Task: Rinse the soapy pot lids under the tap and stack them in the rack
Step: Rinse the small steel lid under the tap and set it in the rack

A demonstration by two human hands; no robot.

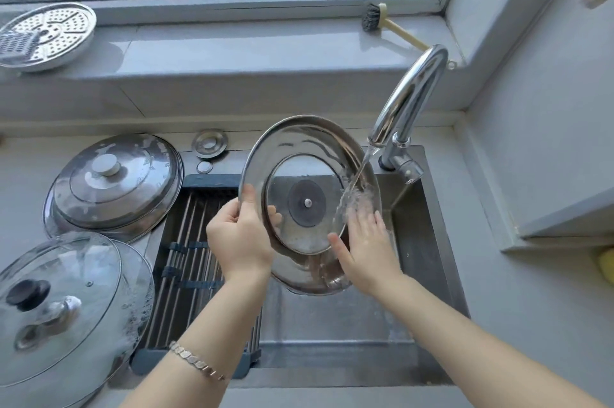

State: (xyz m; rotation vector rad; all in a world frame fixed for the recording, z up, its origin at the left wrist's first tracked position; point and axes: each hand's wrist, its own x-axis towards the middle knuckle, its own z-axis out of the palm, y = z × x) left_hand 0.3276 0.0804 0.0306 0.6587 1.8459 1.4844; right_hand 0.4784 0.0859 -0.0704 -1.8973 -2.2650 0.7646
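A bracelet (196, 361) circles the near forearm. The left hand (240, 236) grips the steel lid (299, 148) by its rim, thumb curled over. The right hand (365, 251), fingers straight, presses the lid's underside where water from the tap (410, 98) lands. The rack (189, 241) lies below the left hand, with the soapy lids (66, 301) beyond it.

- Steel lid (309, 155): shiny silver, black round middle.
- Steamer plate (50, 35): silver, dotted with holes.
- Brush (372, 19): black bristles, cream handle.
- Rack (196, 241): silver bars, blue ends.
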